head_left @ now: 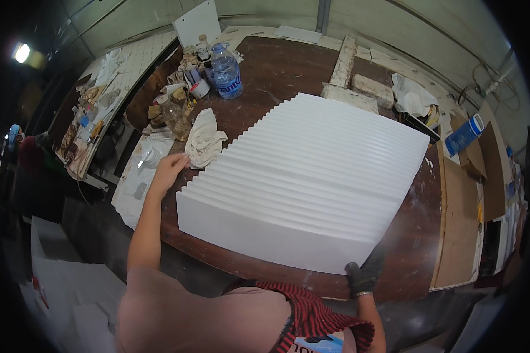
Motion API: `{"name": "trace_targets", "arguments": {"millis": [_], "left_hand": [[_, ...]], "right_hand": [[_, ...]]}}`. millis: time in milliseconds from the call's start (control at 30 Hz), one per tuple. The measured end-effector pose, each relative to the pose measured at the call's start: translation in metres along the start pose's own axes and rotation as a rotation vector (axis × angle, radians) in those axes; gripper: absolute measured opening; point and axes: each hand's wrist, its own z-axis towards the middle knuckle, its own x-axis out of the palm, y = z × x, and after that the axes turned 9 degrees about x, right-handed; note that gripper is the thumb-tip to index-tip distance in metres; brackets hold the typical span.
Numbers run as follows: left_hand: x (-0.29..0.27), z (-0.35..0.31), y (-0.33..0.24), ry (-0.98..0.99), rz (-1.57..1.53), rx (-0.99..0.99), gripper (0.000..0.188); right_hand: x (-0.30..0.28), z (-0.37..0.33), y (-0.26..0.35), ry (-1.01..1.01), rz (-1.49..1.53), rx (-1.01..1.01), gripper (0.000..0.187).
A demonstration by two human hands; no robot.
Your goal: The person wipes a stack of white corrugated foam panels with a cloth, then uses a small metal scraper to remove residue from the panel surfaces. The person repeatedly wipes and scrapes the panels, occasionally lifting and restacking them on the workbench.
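Now, from my remote seat, I see a large clear plastic bottle with a blue cap (227, 72) on the dark brown wooden bench (271, 62), and a smaller clear jar (174, 117) nearby; I can't make out their contents. The white ridged slab (303, 182) lies mid-bench. The bare left hand (172, 169) reaches beside a crumpled cream cloth (205, 140), fingers bent. The dark-gloved right hand (364, 276) is at the slab's near right corner; I can't tell whether either hand grips.

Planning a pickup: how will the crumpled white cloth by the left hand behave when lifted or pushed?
The cloth will probably sag, given its loose folds. It seems light, being just crumpled fabric. It likely won't roll, lying slumped and irregular.
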Motion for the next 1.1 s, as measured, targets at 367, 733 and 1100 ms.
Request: {"name": "trace_targets", "arguments": {"millis": [367,733,1100], "left_hand": [[0.029,-0.067,0.049,0.042,-0.738,-0.370,0.060],[0.115,-0.091,-0.004,0.070,-0.804,-0.228,0.065],[0.142,0.094,-0.069,0.023,-0.298,0.114,0.042]], "right_hand": [[-0.018,0.004,0.022,-0.022,0.084,0.021,0.094],[-0.023,0.037,-0.054,-0.067,0.459,0.131,0.049],[-0.044,0.199,-0.136,0.271,1.275,0.582,0.058]]}}
